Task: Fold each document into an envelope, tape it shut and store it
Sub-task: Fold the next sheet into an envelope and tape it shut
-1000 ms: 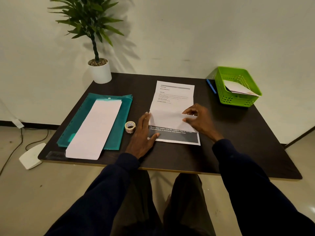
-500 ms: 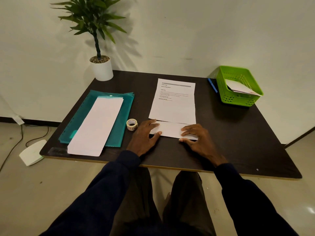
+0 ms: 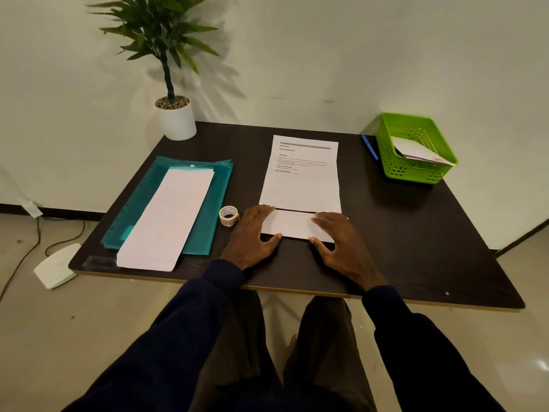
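Observation:
A printed white document (image 3: 301,179) lies in the middle of the dark table (image 3: 416,233), its bottom edge folded up into a narrow flap (image 3: 292,226). My left hand (image 3: 252,236) lies flat on the flap's left end and my right hand (image 3: 341,242) flat on its right end, fingers spread and pressing down. A small roll of tape (image 3: 228,215) stands just left of my left hand. At the back right is a green basket (image 3: 416,171) with a folded white envelope (image 3: 421,151) inside.
A teal plastic folder (image 3: 208,203) with a stack of white sheets (image 3: 169,215) lies on the left. A potted plant (image 3: 175,117) stands at the back left corner. A blue pen (image 3: 370,147) lies beside the basket. A white device (image 3: 56,266) sits on the floor.
The bottom strip of the document, with its dark printed band, has been folded upward and flattened. Both hands slid toward the near fold line and now press on it.

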